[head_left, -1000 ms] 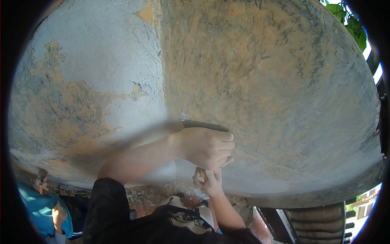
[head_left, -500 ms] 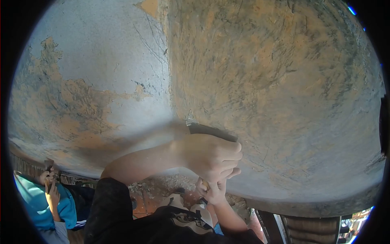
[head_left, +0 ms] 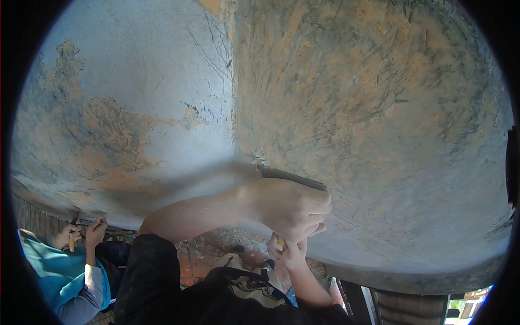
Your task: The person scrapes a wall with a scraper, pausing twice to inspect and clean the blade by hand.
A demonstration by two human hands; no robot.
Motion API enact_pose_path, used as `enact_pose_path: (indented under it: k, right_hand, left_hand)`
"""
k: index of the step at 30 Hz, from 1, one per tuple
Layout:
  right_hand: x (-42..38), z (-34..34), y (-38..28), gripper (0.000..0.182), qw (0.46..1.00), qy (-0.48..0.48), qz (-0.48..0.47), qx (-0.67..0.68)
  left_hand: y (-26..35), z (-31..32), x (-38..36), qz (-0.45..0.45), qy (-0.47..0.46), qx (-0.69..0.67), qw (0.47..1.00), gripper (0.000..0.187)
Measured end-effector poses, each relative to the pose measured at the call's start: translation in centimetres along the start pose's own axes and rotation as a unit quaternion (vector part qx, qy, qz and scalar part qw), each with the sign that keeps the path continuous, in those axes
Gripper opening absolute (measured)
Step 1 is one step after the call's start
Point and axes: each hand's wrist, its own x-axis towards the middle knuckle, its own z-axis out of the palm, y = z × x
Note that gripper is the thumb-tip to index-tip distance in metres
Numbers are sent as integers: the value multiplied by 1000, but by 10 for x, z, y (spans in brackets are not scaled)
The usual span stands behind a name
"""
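Both my hands are closed on a scraper, its dark wide blade pressed at the plastered wall. My left hand is wrapped over the blade end, hiding much of the tool. Just below it, my right hand grips the lower part, where a bit of yellowish handle shows between the fingers. The blade lies a little right of a vertical edge in the wall, near a small chipped spot. Scraped, patchy brown plaster covers the right side; pale paint remains on the left.
At the lower left, a person in a teal top holds another scraper close to the wall. Pale debris lies on the reddish floor tiles below. A dark slatted panel stands at the lower right.
My hands and the scraper appear slightly further right and lower, while the wall also shifts right in view. The other person's nearer hand has risen to the wall, apart from their scraper.
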Motion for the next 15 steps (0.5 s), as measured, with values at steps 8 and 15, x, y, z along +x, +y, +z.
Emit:
enact_pose_path:
  k: [8, 15]
  right_hand:
    - [4, 12, -3, 38, 998, 16, -33, -42]
    - [29, 29, -18, 39, 999, -14, -39, -17]
  left_hand:
    - [-2, 2, -1, -3, 32, 41, 999, 26]
    - [-25, -29, 11, 8, 39, 61, 997, 23]
